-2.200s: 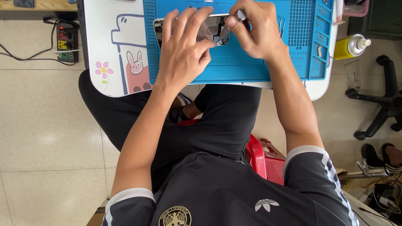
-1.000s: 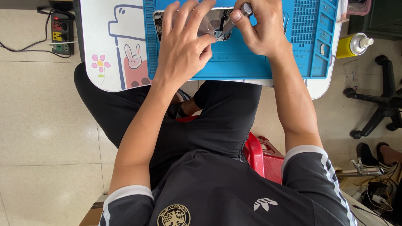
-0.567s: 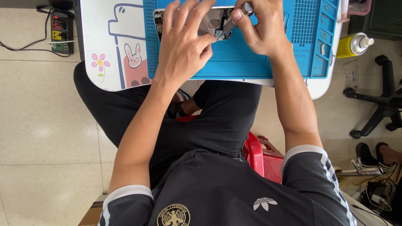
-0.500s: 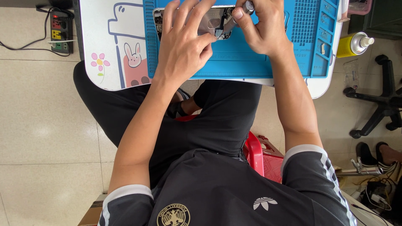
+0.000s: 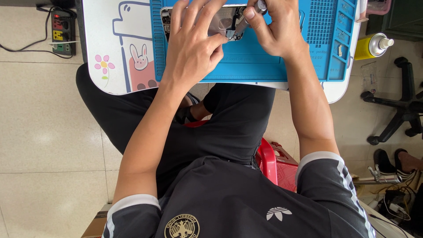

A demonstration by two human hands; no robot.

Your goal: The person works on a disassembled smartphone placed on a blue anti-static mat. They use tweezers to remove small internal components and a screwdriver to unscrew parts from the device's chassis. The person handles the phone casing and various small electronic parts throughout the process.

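Observation:
An opened phone (image 5: 220,21) with its insides showing lies on a blue work mat (image 5: 264,61) at the top of the view. My left hand (image 5: 194,48) rests flat over the phone with fingers spread, pressing it down. My right hand (image 5: 275,26) grips a slim metal screwdriver (image 5: 246,22), whose tip touches the phone's inner parts near its middle. The phone's far edge is cut off by the frame.
The mat lies on a small white table (image 5: 119,48) with cartoon drawings. A yellow spray can (image 5: 370,46) stands at the right, a power strip (image 5: 59,33) on the tiled floor at the left. A red stool (image 5: 275,165) and an office chair base (image 5: 398,105) are nearby.
The view has shifted slightly, so the table sits a little higher in frame. Both hands stay on the phone and the screwdriver in much the same pose.

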